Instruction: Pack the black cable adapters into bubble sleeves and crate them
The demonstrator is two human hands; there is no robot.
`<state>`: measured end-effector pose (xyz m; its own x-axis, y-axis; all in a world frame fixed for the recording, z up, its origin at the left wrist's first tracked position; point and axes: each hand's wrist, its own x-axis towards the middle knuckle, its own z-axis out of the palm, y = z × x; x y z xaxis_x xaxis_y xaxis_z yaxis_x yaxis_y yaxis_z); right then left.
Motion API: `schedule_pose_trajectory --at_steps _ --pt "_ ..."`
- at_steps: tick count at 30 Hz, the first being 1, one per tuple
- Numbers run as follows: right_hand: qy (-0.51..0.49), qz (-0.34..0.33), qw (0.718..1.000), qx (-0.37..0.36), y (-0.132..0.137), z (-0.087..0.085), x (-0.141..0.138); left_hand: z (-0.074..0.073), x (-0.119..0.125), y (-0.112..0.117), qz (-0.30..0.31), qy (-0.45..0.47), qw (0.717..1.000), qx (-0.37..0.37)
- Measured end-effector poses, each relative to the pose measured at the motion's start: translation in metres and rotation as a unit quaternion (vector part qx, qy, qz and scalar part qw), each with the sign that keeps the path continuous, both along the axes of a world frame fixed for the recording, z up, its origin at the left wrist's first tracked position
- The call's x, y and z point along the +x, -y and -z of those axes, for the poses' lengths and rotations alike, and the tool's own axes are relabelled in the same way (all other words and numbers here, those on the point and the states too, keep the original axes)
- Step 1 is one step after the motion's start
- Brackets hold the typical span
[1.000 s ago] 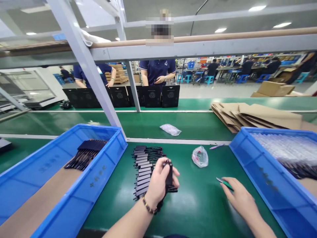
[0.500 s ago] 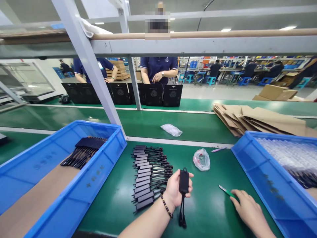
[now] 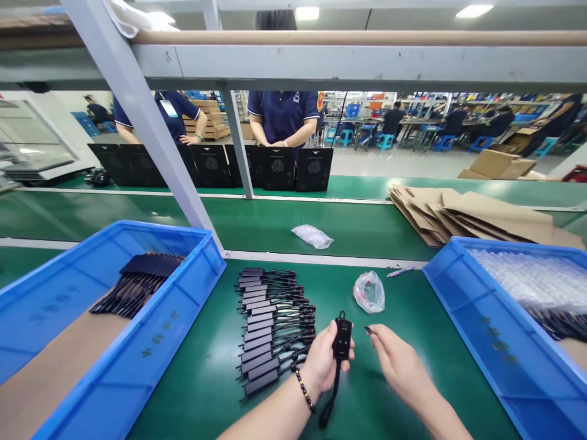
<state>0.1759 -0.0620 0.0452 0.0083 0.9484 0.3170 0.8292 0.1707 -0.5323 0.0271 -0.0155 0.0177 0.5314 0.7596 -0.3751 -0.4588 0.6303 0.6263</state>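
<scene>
My left hand (image 3: 321, 365) is closed around a small black module (image 3: 342, 338) held upright, its cable hanging down to the green mat (image 3: 367, 403). My right hand (image 3: 398, 365) is just right of it, fingers pinched on a thin tool whose dark tip (image 3: 368, 330) points at the module. To the left of my hands, a row of several identical black modules with cables (image 3: 270, 327) lies on the mat.
A blue bin (image 3: 183, 318) at left holds more black parts on cardboard. A blue bin (image 3: 477, 330) at right holds bagged parts. A crumpled plastic bag (image 3: 369, 292), a pen (image 3: 400, 271), flat cardboard (image 3: 481, 214), black boxes (image 3: 275, 168), a slanted metal post (image 3: 147, 134) and co-workers (image 3: 284, 113) lie beyond.
My left hand lifted a module from the row and brought it toward the centre. My right hand moved left from the mat, bringing the tool up to the module.
</scene>
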Motion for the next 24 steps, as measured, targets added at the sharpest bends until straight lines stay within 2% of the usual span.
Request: schedule_pose_trajectory --at_steps 2,5,8,16,24 --pt "0.053 -0.008 0.998 0.030 -0.007 0.007 -0.010 -0.001 -0.001 0.001 -0.012 0.001 1.000 0.003" --pt "0.117 0.013 0.991 0.059 -0.014 0.017 -0.017 -0.002 -0.002 0.002 -0.022 0.008 1.000 -0.006" --pt "0.150 0.032 0.985 0.079 -0.018 0.019 -0.019 -0.001 -0.001 0.003 -0.030 0.013 0.999 -0.009" --pt "0.186 0.041 0.977 0.092 -0.021 0.019 -0.021 0.000 0.001 0.005 -0.036 -0.010 0.999 -0.006" --pt "0.165 0.043 0.982 0.079 -0.021 0.022 -0.022 0.002 0.002 0.005 -0.042 0.000 0.999 -0.009"
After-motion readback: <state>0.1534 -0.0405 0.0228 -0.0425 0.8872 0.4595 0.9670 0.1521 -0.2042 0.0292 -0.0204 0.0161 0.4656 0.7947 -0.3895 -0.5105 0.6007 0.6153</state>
